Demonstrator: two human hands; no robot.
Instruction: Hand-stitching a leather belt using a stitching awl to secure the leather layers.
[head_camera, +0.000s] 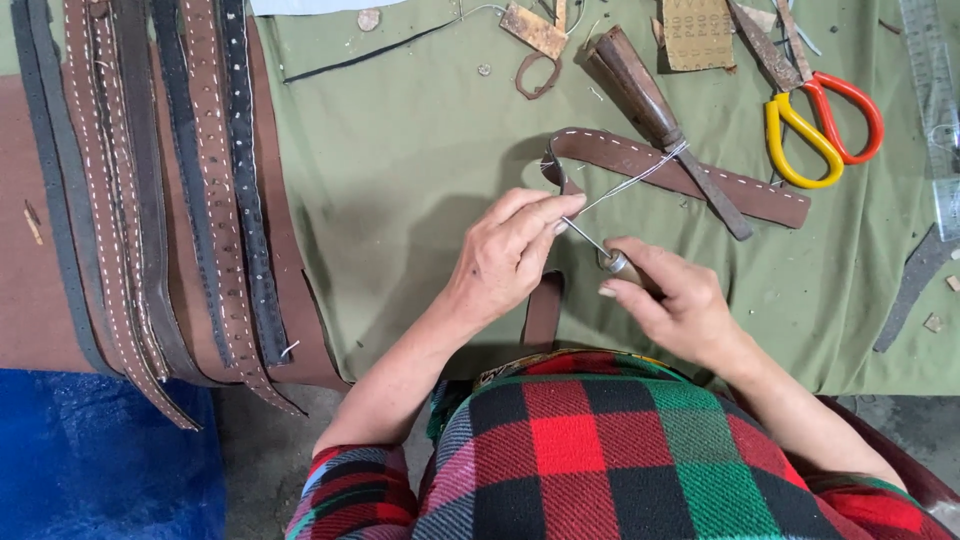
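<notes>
Several leather straps (180, 190) lie on a green cloth-covered table (400, 150).

Matt brown stitched leather strap (690, 178); thin shiny metal awl needle (588, 238); pale waxy thread (640, 177); worn dark wooden-handled tool (640, 90); glossy red-and-yellow plastic-handled scissors (815, 125); matt green cloth table cover (400, 150).

Awl (603, 254): handle buried in the right hand (680, 305), only the metal shaft shows. Brown strap (545, 310) drops behind the left hand (505, 260) and the plaid sleeve, lower end hidden. Strap pile (160, 190) at the cloth's left edge is cut off at the top of the frame. Clear ruler (935, 100) is clipped by the right edge. Thread (630, 182) too thin to trace to the fingertips.
</notes>
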